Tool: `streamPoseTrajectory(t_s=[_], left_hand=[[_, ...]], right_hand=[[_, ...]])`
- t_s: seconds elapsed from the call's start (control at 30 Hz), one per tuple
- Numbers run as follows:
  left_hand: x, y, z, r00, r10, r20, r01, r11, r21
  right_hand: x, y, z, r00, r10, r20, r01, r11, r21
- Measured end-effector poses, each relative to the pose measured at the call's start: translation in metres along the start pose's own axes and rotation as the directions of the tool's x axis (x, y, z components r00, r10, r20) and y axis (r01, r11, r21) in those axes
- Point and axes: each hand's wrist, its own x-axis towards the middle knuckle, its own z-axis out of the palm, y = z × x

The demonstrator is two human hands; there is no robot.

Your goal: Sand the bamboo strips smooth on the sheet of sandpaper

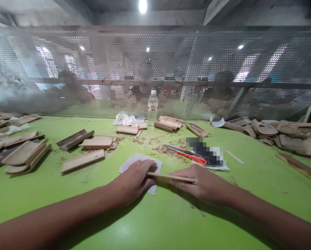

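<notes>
Between my two hands lies a flat bamboo piece (pixel 163 177), seen nearly edge-on above the green table (pixel 124 225). My left hand (pixel 136 180) is closed on its left end. The fingers of my right hand (pixel 194 182) grip its right end, thumb along one side. Under and behind my left hand is a sheet of white paper (pixel 155 167), partly covered by the hand. Beyond my right hand a utility knife (pixel 190 156) with a red-orange handle rests beside a dark pixelated item (pixel 209 152) on white paper.
Cut bamboo pieces (pixel 27 154) are piled at the left, with another heap (pixel 282 133) at the right. A water bottle (pixel 152 107) stands near the perforated metal screen (pixel 105 93). Shavings (pixel 168 149) litter the middle. Blurred people sit behind the screen.
</notes>
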Motion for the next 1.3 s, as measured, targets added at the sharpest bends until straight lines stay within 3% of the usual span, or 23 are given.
streamPoseTrajectory(t_s=[0.43, 1.3], left_hand=[[-0.0015, -0.0025, 0.0015, 0.999, 0.018, -0.026, -0.018, 1.000, 0.009], [-0.0006, -0.0030, 0.0007, 0.999, 0.050, 0.005, -0.050, 0.999, 0.019]], right_hand=[[0.0006, 0.0005, -0.0020, 0.996, 0.054, -0.077, -0.059, 0.996, -0.061], [-0.0013, -0.0034, 0.0044, 0.999, 0.018, -0.027, -0.020, 0.996, -0.091]])
